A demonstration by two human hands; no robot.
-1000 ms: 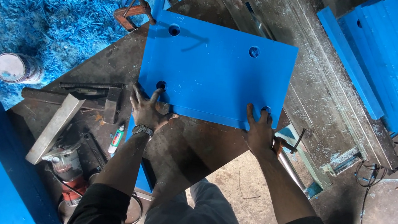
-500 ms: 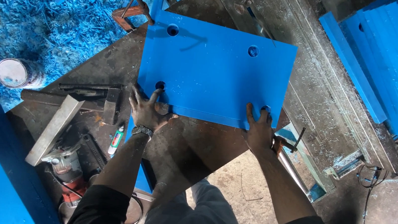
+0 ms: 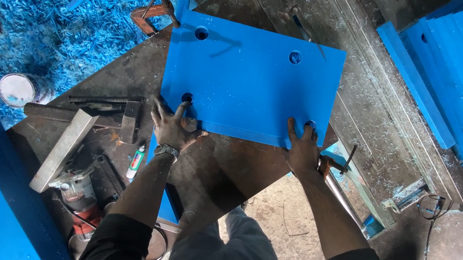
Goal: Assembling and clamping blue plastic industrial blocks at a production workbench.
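Both hands press flat and spread on the near edge of the blue panel: the left hand [image 3: 172, 125] by one near corner hole, the right hand [image 3: 302, 147] by the other, gripping nothing. The blue panel [image 3: 252, 82] lies flat on the dark counter [image 3: 132, 79]. It looks rigid, smooth and fairly heavy; its edges seem the safest hold. Beyond lies a clamp [image 3: 153, 13].

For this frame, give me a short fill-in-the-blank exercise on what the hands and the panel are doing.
1. Both hands rest on the near edge of a flat ____ panel.
2. The panel has ____ round holes, one near each corner.
3. The left hand has a finger by the panel's near-left ____.
4. The right hand lies ____ on the panel, fingers spread.

Missing words: blue; four; hole; flat
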